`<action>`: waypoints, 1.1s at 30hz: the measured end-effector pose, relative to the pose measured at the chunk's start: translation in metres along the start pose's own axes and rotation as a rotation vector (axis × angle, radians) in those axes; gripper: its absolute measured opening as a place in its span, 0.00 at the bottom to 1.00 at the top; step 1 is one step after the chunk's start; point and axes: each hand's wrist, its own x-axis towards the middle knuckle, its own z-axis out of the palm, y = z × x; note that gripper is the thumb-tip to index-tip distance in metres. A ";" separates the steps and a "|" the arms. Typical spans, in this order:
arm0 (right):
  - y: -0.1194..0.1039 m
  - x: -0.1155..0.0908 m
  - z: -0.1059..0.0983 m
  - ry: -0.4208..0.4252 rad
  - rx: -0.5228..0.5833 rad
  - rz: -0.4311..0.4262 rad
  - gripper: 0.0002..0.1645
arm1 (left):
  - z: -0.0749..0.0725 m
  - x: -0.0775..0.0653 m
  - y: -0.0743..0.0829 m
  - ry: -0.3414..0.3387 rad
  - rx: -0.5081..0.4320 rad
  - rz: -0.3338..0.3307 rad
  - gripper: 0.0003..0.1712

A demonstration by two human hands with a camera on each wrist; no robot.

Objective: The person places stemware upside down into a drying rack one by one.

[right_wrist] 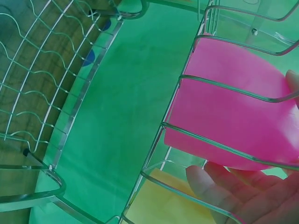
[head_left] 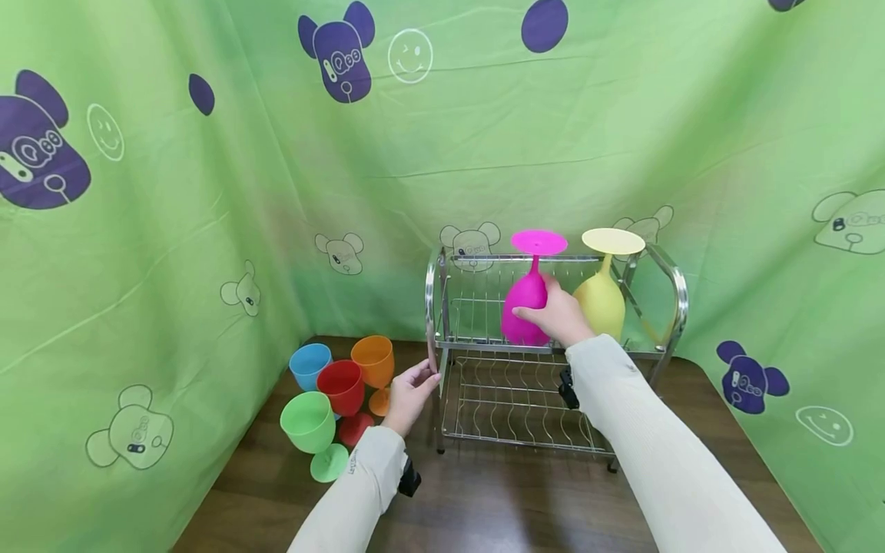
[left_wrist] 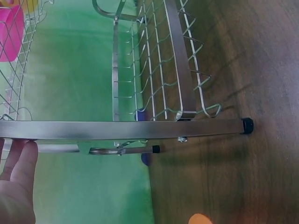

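A two-tier metal dish rack [head_left: 498, 439] stands on the brown wooden table. Upside down on its upper shelf is a magenta plastic goblet [head_left: 522, 303], its foot up. My right hand [head_left: 561, 313] grips the bowl of that goblet from the right, thumb in front. In the right wrist view the magenta bowl [right_wrist: 229, 107] sits behind the rack's wires, rim down on the shelf. To its right a yellow goblet [head_left: 600, 303] stands inverted too. My left hand [head_left: 409, 395] holds the rack's left front post [left_wrist: 117, 129] between thumb and fingers.
Left of the rack, upright goblets stand on the table: blue [head_left: 309, 364], orange [head_left: 373, 359], red [head_left: 342, 386] and green [head_left: 308, 422]. Green printed cloth [head_left: 387, 169] hangs behind and along both sides. The lower shelf [head_left: 512, 399] has wavy wire dividers.
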 end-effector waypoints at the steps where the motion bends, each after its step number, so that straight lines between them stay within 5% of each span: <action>1: 0.000 0.000 0.000 0.003 -0.013 -0.003 0.49 | -0.001 0.000 0.000 -0.007 0.014 0.008 0.17; 11: 0.004 -0.005 -0.001 0.041 -0.064 -0.009 0.48 | -0.024 -0.012 0.039 -0.083 0.113 0.034 0.14; 20: -0.002 -0.017 -0.011 0.109 -0.100 -0.026 0.44 | -0.038 -0.011 -0.005 -0.094 0.138 -0.017 0.15; 24: -0.008 -0.027 -0.005 0.172 -0.074 -0.069 0.40 | -0.046 -0.017 -0.010 -0.096 0.162 -0.018 0.16; 29: -0.012 -0.040 0.010 0.267 -0.044 -0.172 0.36 | -0.060 -0.030 -0.010 -0.094 0.155 -0.050 0.15; 33: -0.009 -0.049 0.021 0.357 -0.044 -0.344 0.33 | -0.073 -0.043 -0.009 -0.061 0.131 -0.081 0.14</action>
